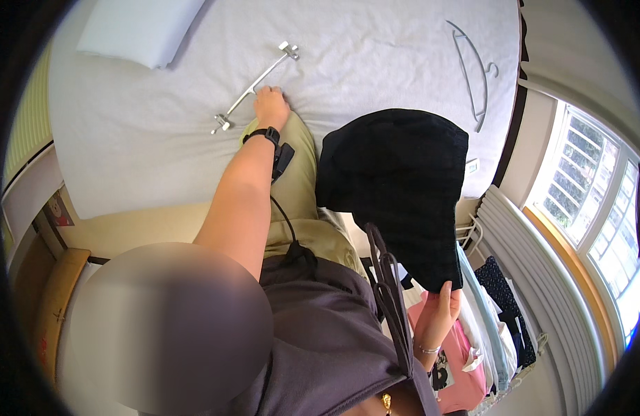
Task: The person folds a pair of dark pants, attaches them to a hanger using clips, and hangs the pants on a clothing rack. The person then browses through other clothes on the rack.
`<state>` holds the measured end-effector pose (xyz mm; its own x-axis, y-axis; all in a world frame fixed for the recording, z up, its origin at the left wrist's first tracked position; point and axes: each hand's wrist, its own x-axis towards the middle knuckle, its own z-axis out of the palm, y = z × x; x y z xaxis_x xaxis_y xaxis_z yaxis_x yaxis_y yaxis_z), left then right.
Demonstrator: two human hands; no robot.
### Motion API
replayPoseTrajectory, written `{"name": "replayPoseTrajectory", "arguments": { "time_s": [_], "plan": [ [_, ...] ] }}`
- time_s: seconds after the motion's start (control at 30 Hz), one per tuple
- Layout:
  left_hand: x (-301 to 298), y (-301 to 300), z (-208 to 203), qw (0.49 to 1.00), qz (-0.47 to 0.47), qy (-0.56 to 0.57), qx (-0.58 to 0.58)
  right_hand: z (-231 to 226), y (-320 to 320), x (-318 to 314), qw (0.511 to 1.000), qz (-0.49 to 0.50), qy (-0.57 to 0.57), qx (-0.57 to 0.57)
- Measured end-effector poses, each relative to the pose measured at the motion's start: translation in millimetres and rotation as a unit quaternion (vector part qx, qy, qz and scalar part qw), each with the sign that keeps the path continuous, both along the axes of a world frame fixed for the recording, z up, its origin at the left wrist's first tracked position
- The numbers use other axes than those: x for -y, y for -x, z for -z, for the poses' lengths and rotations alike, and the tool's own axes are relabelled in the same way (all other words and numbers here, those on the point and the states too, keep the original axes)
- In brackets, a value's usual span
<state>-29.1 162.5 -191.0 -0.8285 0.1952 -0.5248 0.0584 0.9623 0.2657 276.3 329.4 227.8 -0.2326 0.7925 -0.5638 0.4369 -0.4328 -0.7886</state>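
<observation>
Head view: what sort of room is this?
Likely a bedroom: a bed with a pale sheet, what looks like a pillow at the picture's upper left, and clothes gathered at the lower right.

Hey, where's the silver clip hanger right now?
The clip hanger lies on the bed, upper left of centre in the head view, beside the left hand.

Pillow (141, 31) at the far left on the bed (375, 62), clip hanger (263, 79) right of it, second hanger (485, 87) at far right, garment (396, 166) nearer, between the hangers, window (580, 166) right of the bed.
</observation>
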Motion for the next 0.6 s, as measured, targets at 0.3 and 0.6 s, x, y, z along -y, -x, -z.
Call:
{"name": "replayPoseTrajectory", "arguments": {
  "time_s": [0.3, 0.6],
  "plan": [
    [11.8, 40.2, 8.5, 0.985, -0.100, 0.016, -0.142, -1.5, -8.7, 10.0, 1.000, -0.015, -0.003, 0.012],
    [-2.2, 92.2, -24.5, 0.952, 0.007, -0.264, -0.156, 3.0, -0.3, 15.8, 0.989, -0.101, -0.066, 0.084]
  ]
}}
